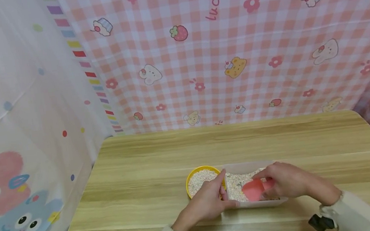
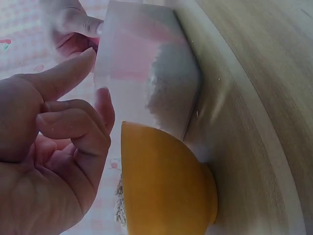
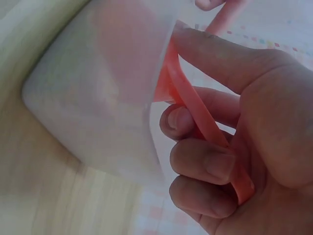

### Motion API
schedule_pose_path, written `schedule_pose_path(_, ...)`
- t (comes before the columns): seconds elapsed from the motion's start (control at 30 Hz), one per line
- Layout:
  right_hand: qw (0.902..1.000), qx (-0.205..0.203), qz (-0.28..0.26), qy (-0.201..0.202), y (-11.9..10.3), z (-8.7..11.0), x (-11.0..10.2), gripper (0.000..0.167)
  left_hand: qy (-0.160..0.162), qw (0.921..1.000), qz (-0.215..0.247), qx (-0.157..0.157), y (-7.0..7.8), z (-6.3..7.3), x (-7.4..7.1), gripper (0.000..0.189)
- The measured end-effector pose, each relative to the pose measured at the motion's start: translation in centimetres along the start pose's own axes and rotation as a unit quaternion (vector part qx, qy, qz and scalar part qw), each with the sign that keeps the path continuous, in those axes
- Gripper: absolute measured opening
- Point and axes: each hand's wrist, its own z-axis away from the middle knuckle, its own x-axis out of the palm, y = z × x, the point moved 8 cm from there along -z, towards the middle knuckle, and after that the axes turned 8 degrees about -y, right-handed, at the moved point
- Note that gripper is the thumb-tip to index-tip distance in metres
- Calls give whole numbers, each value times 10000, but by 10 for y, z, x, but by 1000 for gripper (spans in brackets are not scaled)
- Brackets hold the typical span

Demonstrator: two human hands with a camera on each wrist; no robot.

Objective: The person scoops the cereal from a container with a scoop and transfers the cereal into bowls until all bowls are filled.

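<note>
A clear plastic box [image 1: 261,203] holds pale, speckled granules [image 1: 235,182]. My right hand [image 1: 284,180] grips the handle of a pink-red scoop [image 1: 252,191], whose blade lies in the granules inside the box. In the right wrist view, fingers curl round the scoop's strip-like handle [image 3: 201,115] beside the box wall. At the box's left end, my left hand [image 1: 207,201] holds the rim with thumb and index finger spread along it. An orange-yellow bowl [image 2: 164,181] heaped with similar granules [image 1: 201,179] stands just left of the box, partly covered by that hand.
The wooden table [image 1: 139,198] carries both containers near its front. A few stray granules dot the tabletop close to the box. Behind the table hangs a pink checked cloth [image 1: 198,52], with a white patterned cloth [image 1: 20,74] on the left.
</note>
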Motion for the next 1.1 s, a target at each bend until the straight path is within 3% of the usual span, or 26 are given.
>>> schedule_pose_path(0.2, 9994, -126, -300, 105, -3, -5, 4, 46, -20, 9997, 95, -218, -2, -2, 0, 101)
schedule_pose_path(0.43, 9961, -277, -794, 281, -9, -11, 10, 42, -4, 9998, 32, -192, -3, -4, -1, 102)
schedule_pose_path(0.6, 9916, 35, -1236, 380, -9, -13, 15, 41, 38, 9999, -2, -100, -1, -4, -2, 100)
schedule_pose_path(0.77, 9879, 461, -1281, 746, -7, -11, 15, 42, 36, 9999, 80, -132, -1, -4, -3, 101)
schedule_pose_path(0.97, 9747, 1184, -1466, 1203, 0, -11, 14, 44, -31, 9998, 98, -153, -1, -4, -2, 102)
schedule_pose_path(1.1, 9723, 1276, -1510, 1249, 1, -14, 14, 43, -83, 9997, 104, -183, -1, -5, -1, 103)
